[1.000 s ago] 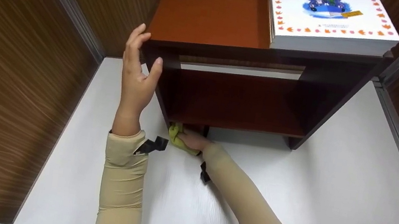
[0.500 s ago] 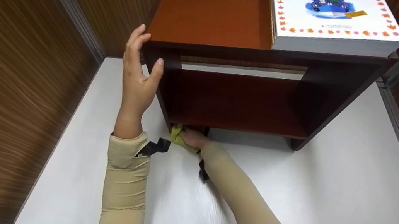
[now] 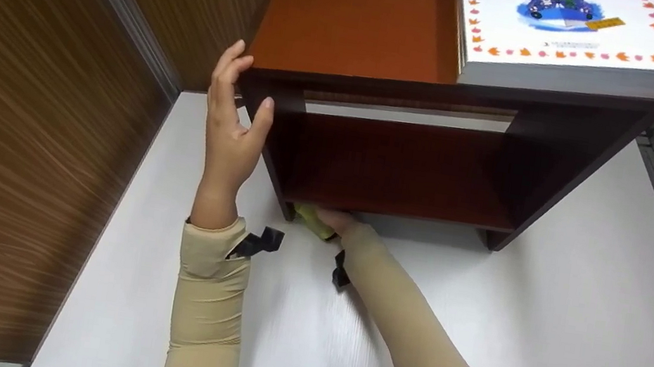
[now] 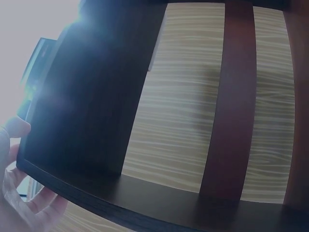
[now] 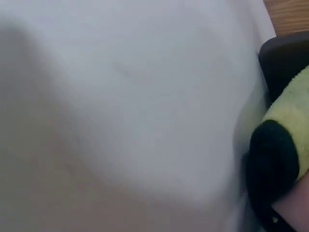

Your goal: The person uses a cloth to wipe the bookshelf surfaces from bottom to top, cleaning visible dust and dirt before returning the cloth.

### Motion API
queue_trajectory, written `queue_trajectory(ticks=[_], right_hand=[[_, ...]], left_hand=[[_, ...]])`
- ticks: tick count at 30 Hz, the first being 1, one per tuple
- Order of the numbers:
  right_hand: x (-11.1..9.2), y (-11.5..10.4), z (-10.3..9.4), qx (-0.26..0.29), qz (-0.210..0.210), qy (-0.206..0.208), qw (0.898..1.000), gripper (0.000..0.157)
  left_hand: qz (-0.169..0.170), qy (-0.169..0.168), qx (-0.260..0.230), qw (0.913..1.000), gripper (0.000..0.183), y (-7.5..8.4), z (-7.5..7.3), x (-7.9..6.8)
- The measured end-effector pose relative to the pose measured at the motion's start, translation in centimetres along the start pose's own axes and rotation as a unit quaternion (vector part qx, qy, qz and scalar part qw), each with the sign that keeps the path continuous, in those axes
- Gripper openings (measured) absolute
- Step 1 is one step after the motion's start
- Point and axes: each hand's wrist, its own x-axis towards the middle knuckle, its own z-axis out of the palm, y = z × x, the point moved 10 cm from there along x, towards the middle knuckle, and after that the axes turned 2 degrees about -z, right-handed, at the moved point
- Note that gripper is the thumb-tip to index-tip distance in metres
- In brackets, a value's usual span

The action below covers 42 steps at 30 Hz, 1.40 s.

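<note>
A yellow-green cloth (image 3: 316,223) with a black patch sits low under the front left of a dark brown shelf unit (image 3: 406,169). My right hand (image 3: 337,219) holds it, its fingers partly hidden by the lower board. The right wrist view shows the cloth's fuzzy surface (image 5: 294,108) near a dark shelf leg (image 5: 285,58). My left hand (image 3: 234,132) rests at the unit's upper left corner, fingers fairly straight along the outer side and thumb towards the front. In the left wrist view, fingertips (image 4: 50,208) lie beside the unit's dark edge.
A thick stack of books (image 3: 573,71) with a butterfly cover stands on the right of the unit's reddish-brown top (image 3: 355,27). Wood-grain panels (image 3: 25,102) close in the left, back and right. The white surface (image 3: 570,320) lies underneath.
My right hand and the cloth have gone farther in under the lower board, so less of the cloth shows. My left hand keeps its place at the corner. The head view has shifted slightly.
</note>
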Motion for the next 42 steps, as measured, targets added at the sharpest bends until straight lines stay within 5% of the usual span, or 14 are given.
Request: queue_trajectory(ticks=[2,3,4,9,14,19,23,28,33,42], right_hand=[[-0.3,0.1,-0.2,0.027,-0.001,0.023,0.999,0.046],[-0.4,0.1,-0.4,-0.057,-0.009,0.035,0.998,0.053],[-0.6,0.2,-0.3,-0.059,-0.010,0.039,0.997,0.058],[-0.7,0.3,1.3,-0.046,-0.037,-0.006,0.998,0.075],[-0.8,0.4,2.9,-0.027,-0.053,-0.058,0.997,0.057],[-1.7,-0.2,4.3,-0.076,-0.092,-0.106,0.987,0.050],[-2.8,-0.7,5.1,-0.154,-0.143,-0.124,0.970,0.049],[-4.6,-1.3,5.9,-0.265,-0.202,-0.135,0.933,0.062],[-5.7,-0.2,6.1,-0.378,-0.175,-0.153,0.896,0.082],[-8.1,1.6,3.5,-0.488,-0.119,-0.155,0.851,0.080]], left_hand=[[0.001,0.002,-0.003,1.0000,0.041,0.0,-0.1,-0.1],[0.001,0.003,-0.003,1.0000,0.041,0.0,-0.1,-0.1],[0.001,0.002,-0.002,1.0000,0.041,0.0,-0.1,-0.1],[-0.005,-0.004,-0.001,1.0000,0.041,0.7,-0.1,0.1],[-0.017,-0.007,-0.006,0.9998,0.040,2.0,-0.3,0.3],[-0.017,-0.004,-0.004,0.9998,0.040,1.9,-0.5,0.3],[-0.039,-0.015,-0.005,0.9991,0.039,3.4,-0.6,0.6],[-0.053,-0.023,-0.001,0.9983,0.039,3.3,-0.6,0.5],[-0.070,-0.028,0.002,0.9971,0.040,3.1,-0.7,0.4],[-0.071,-0.036,0.008,0.9968,0.040,3.6,-0.7,0.6]])
